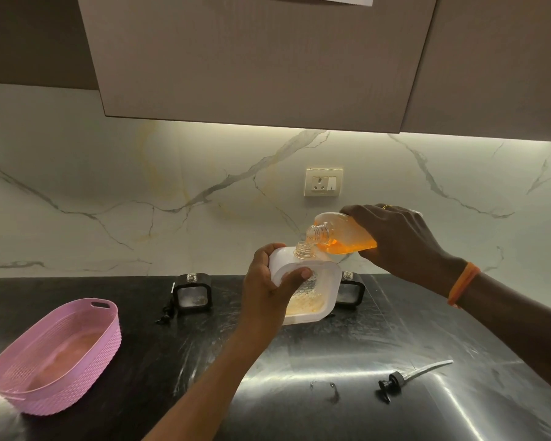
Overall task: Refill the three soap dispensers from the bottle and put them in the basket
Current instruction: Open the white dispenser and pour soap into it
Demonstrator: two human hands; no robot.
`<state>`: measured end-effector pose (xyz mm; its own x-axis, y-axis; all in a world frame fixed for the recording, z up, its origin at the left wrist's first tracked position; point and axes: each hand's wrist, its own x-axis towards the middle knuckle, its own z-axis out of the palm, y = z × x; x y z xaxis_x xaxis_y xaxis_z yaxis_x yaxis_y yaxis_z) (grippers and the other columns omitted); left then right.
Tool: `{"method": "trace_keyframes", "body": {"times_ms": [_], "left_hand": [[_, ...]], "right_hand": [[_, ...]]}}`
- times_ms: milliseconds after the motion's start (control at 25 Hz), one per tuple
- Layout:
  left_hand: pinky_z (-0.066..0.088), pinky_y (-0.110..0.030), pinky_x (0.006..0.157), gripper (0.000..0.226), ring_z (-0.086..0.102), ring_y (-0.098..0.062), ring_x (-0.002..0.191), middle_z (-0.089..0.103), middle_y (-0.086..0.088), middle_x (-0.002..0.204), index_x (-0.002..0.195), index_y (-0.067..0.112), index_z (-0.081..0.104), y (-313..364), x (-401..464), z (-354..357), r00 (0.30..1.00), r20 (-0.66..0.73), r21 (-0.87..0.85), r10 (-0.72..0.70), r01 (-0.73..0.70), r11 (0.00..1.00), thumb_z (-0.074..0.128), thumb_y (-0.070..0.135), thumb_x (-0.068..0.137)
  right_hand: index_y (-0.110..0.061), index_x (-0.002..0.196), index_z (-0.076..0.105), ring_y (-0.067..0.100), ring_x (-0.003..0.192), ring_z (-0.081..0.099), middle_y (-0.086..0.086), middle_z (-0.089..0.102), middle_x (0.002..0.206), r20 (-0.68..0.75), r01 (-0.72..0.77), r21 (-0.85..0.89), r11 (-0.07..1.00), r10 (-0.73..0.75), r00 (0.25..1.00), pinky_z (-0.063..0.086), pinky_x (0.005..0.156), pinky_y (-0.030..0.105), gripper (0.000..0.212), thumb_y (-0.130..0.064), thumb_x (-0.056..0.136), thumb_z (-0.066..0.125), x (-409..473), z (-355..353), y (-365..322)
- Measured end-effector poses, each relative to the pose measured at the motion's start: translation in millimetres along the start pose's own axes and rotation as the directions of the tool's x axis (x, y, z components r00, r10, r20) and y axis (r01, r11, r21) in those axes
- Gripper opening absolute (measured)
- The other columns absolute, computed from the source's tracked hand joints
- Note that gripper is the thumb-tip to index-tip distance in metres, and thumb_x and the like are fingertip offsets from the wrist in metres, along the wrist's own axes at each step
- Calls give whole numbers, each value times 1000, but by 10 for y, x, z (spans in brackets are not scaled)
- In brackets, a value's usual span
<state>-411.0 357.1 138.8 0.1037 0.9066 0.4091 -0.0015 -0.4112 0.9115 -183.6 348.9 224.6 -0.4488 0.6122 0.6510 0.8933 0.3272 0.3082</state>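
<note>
Tilting a clear bottle of orange liquid neck-down, the right hand grips its body with fingers curled round it, the open mouth held just above the neck of a white-framed soap dispenser; the left hand holds that dispenser lifted off the bench and leaning, thumb pressed across its front and fingers wrapped behind, and a little pale orange liquid lies pooled in its lower corner. Behind, standing on the bench against the marble wall, are two black-framed dispensers with open necks: one to the left of the held one, the other partly hidden behind it on the right. A pink woven-look basket sits well to the left near the bench edge, holding none of the dispensers. A black pump head with its clear tube lies on the bench to the right, and another small pump lies beside the left black dispenser
</note>
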Motion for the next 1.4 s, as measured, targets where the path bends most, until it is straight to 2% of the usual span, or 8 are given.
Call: {"method": "trace_keyframes", "body": {"times_ms": [200, 560, 760, 1400], "left_hand": [[54, -13, 71, 51, 60, -12, 97, 57, 12, 108, 121, 29, 47, -3, 2, 1, 1000, 1, -7, 1, -1, 1000, 76, 30, 80], [55, -16, 72, 51, 60, -13, 96, 57, 9, 108, 121, 28, 47, 12, 22, 9, 1000, 0, -12, -17, 17, 1000, 76, 28, 80], [53, -11, 68, 51, 60, -11, 95, 56, 13, 106, 120, 30, 46, 18, 24, 18, 1000, 5, -22, -10, 10, 1000, 77, 28, 79], [56, -15, 72, 51, 60, -11, 97, 56, 14, 108, 122, 29, 47, -22, 17, 20, 1000, 5, -11, 1, -1, 1000, 76, 31, 80]], "right_hand": [[-15, 117, 60, 31, 81, 69, 5, 72, 100, -8, 4, 2, 1000, -4, 1000, 55, 66, 42, 65, -16, 59, 89, -1, 0, 3], [-15, 117, 61, 29, 79, 69, 5, 72, 100, -10, 5, -10, 1000, -5, 1000, 54, 67, 39, 64, -17, 60, 89, 3, 29, 35], [-16, 118, 60, 29, 80, 69, 3, 72, 100, 0, -10, -15, 1000, 10, 1000, 53, 67, 38, 64, -17, 61, 89, -8, 31, 44], [-15, 117, 62, 30, 82, 70, 5, 72, 102, 6, -1, -56, 998, 2, 1000, 54, 66, 41, 64, -18, 59, 89, -5, -19, 18]]}}
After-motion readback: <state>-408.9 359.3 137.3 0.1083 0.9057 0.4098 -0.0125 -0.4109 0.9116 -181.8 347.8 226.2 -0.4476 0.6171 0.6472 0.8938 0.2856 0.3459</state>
